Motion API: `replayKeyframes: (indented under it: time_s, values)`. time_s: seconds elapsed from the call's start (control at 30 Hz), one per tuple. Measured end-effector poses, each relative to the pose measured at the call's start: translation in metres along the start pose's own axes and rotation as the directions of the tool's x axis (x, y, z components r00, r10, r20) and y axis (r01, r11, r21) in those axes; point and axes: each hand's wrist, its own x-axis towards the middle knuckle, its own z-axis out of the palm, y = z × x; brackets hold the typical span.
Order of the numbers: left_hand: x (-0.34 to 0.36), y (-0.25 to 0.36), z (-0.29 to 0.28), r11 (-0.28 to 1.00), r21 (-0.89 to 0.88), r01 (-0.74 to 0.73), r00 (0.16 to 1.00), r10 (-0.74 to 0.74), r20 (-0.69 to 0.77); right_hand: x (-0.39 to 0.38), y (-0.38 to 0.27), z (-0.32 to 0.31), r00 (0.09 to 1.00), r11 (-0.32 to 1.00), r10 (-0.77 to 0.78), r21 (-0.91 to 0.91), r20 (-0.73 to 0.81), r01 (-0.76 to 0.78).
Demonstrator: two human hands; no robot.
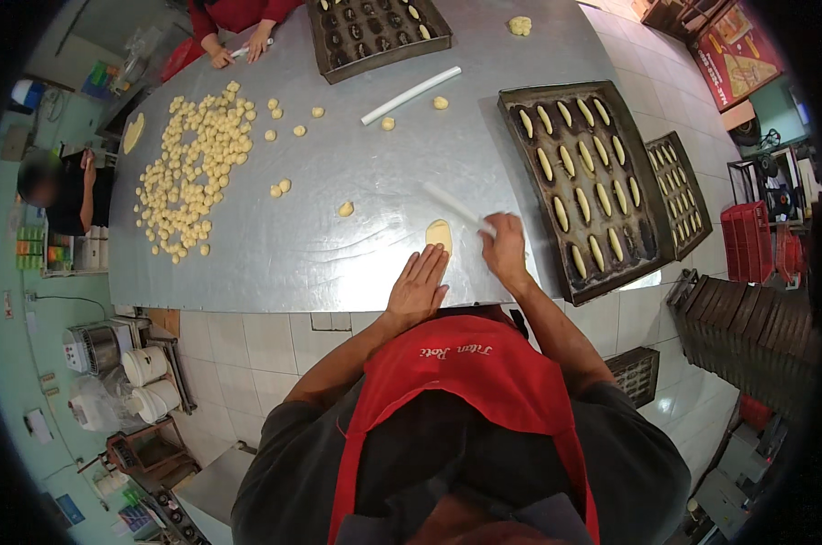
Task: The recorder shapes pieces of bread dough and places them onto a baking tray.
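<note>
My left hand point(417, 283) lies flat on the metal table point(275, 263), fingers stretched out and their tips on the lower part of a flattened oval of dough point(438, 234). Just to its right, my right hand point(507, 250) is closed round one end of a white rolling pin point(456, 207). The pin is smeared by motion and slants up to the left, beyond the dough. A small dough ball point(345, 209) sits left of the oval. Farther off lie more dough balls point(285, 185) and a second white rod point(411, 95).
A large heap of dough balls point(193, 154) covers the left side. Dark trays with dough strips stand at right point(563, 272) and far edge point(383, 65). Across the table, another person's hands point(256, 44) hold a white rod. Stacked trays point(747, 327) stand at right; another person point(70, 195) is at left.
</note>
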Motion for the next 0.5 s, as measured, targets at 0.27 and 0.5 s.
replayKeyframes:
  time_s: [0.27, 0.5]
  values:
    - [0.055, -0.014, -0.004, 0.987, 0.014, 0.162, 0.954, -0.153, -0.259, 0.005, -0.061, 0.026, 0.883, 0.822, -0.365, -0.344, 0.295, 0.455]
    - [-0.019, -0.003, 0.005, 1.0, 0.016, 0.022, 0.992, -0.02, -0.123, -0.047, -0.056, 0.007, 0.796, 0.725, -0.517, -0.333, 0.313, 0.602]
